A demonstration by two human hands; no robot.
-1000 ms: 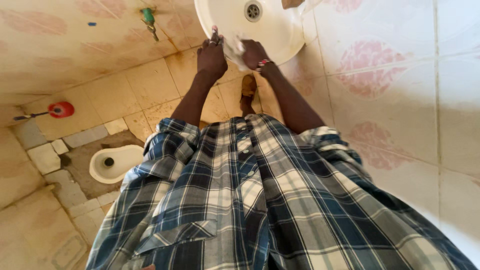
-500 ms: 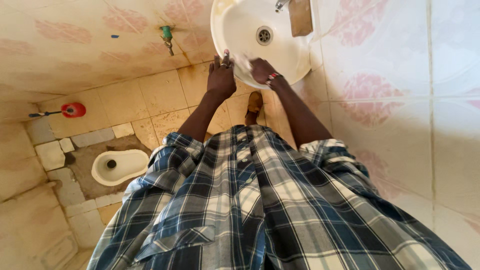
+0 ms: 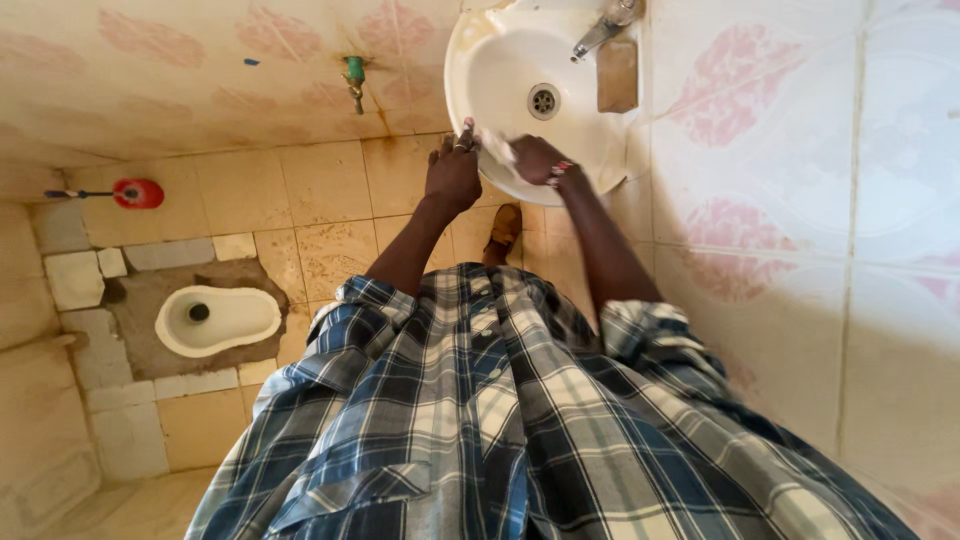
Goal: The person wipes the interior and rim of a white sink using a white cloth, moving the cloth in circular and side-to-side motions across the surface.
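Right hand [image 3: 535, 158] is closed on a pale cloth or sponge [image 3: 497, 147] at the near rim of the white sink [image 3: 500, 75]; left hand [image 3: 452, 172] pinches its other end. Looks soft, wet and light, best held bunched up. Tap [image 3: 600, 30] and a brown soap bar [image 3: 617, 75] sit just beyond.

Two hands seen, left hand [image 3: 452, 175] and right hand [image 3: 535, 158], one white sink [image 3: 500, 70], one tap [image 3: 600, 30], one drain [image 3: 543, 100], one brown soap bar [image 3: 617, 75], one floor toilet [image 3: 215, 320], one red brush [image 3: 130, 193], one green valve [image 3: 354, 75], one shoe [image 3: 504, 228]
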